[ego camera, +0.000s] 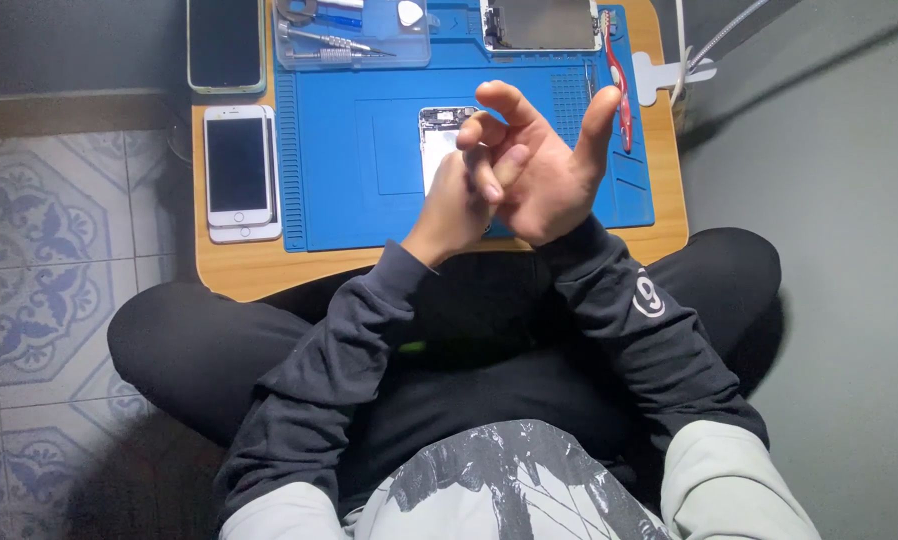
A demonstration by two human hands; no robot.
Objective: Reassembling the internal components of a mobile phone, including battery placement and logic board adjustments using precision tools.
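Both hands meet above the blue mat (369, 200), left hand (456, 200) curled against the spread, empty right hand (549, 170), just over the opened phone body (437, 140), whose removed screen (541, 24) lies at the mat's far edge, reassembly seemingly undone

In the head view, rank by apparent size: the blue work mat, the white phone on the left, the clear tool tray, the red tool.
1. Blue work mat, largest by far.
2. Clear tool tray and white phone: too close to rank, and the frame cuts the tray off.
3. Red tool, smallest.
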